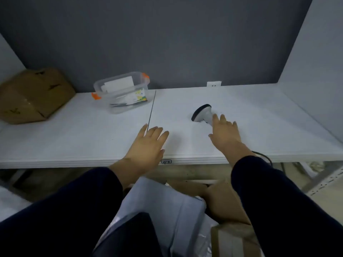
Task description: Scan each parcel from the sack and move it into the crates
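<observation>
A white handheld scanner (201,114) with a dark face lies on the white table (74,138), right of centre. My right hand (225,134) reaches over its handle with straight fingers, touching or just above it. My left hand (148,143) hovers flat and open over the table's front edge, holding nothing. A clear plastic crate (121,92) with orange clips stands at the back and holds white parcels. Below the table edge, between my arms, lie a pale grey plastic parcel (163,204) and brown cardboard parcels (222,203).
A crumpled brown cardboard box (33,95) sits at the table's far left. A dark grey wall with a white socket (214,83) backs the table. A black cable (263,156) hangs off the front edge at the right. A seam (152,108) splits the tabletop.
</observation>
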